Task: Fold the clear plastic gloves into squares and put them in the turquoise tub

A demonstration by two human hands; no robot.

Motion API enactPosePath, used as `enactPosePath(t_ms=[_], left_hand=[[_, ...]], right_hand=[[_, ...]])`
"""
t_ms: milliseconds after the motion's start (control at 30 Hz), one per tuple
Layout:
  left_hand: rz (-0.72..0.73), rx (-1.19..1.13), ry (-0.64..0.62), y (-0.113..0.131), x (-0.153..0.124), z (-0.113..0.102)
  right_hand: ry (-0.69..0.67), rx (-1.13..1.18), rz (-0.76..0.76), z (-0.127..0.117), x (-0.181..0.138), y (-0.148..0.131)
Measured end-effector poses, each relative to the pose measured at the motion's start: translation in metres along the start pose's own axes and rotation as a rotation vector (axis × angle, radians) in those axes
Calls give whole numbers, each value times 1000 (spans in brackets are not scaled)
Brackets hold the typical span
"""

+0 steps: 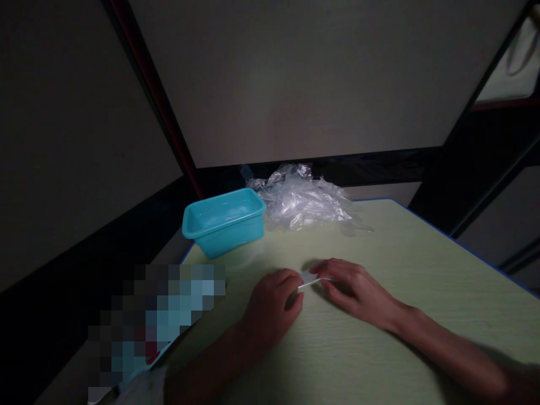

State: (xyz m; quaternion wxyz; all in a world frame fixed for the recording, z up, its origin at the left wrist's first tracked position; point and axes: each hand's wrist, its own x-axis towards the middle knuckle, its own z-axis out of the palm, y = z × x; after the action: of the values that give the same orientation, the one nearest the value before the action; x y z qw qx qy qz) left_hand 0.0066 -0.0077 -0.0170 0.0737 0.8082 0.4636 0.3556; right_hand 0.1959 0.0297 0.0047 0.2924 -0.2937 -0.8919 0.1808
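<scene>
Between my two hands is a small, thin white piece (310,281) with a bright straight edge, just above the table. Its exact kind is too small and dim to make out. My left hand (274,304) pinches its left end, fingers curled and thumb below. At its right end, the fingers and thumb of my right hand (348,286) close on it from the other side. Parts of the piece are hidden behind the fingertips of both hands.
A turquoise plastic basin (230,239) stands at the table's back left. Beside it lies a heap of crumpled clear plastic bags (301,202). The pale green table (405,253) has a blue edge, with panels behind it. A blurred-out area covers the lower left.
</scene>
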Motion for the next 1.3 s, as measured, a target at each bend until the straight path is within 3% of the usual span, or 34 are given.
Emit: enactPosePath(t_ms=[133, 233, 300, 467, 700, 1300], left_hand=[[-251, -320, 61, 8, 7, -3], [-523, -641, 3, 11, 13, -4], [-612, -756, -41, 11, 16, -4], [-684, -843, -61, 9, 18, -7], [-751, -927, -43, 7, 16, -4], [-738, -838, -1, 6, 16, -7]], right_hand=[[73, 290, 263, -1, 2, -9], [148, 491, 349, 1, 3, -10], [164, 619, 378, 3, 4, -9], [118, 804, 404, 5, 3, -8], [54, 717, 374, 5, 0, -4], [-17, 930, 517, 10, -5, 7]])
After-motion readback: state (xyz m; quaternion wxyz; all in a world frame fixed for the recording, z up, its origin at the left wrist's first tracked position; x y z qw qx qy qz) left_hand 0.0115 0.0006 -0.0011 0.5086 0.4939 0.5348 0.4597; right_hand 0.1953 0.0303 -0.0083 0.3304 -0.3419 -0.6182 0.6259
